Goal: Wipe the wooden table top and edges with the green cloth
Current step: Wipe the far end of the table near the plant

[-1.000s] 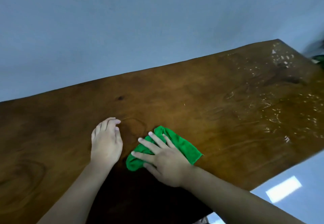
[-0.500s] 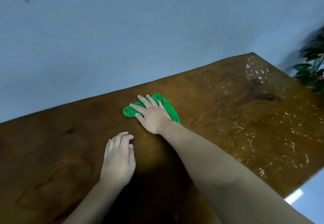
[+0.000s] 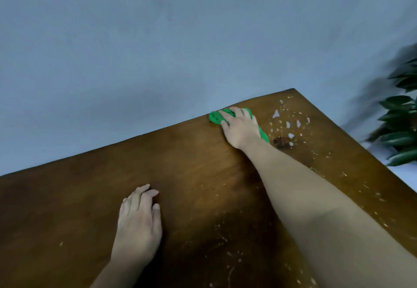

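The brown wooden table (image 3: 94, 197) fills the lower part of the view. My right hand (image 3: 241, 127) reaches far out and presses the green cloth (image 3: 215, 117) flat against the table's far edge, near the far right corner. Most of the cloth is hidden under the palm; a strip shows by the wrist. My left hand (image 3: 138, 222) rests palm down on the wood near me, fingers loosely together, holding nothing. White specks and smears (image 3: 288, 125) dot the wood just right of the cloth and along the right side.
A bluish-grey wall (image 3: 158, 39) stands directly behind the table's far edge. A dark-leaved plant (image 3: 401, 129) stands past the table's right edge. A dark stain (image 3: 282, 142) marks the wood beside my right wrist.
My right hand has slid the cloth from near me out to the far edge and rightwards toward the corner. My left hand stays planted on the wood.
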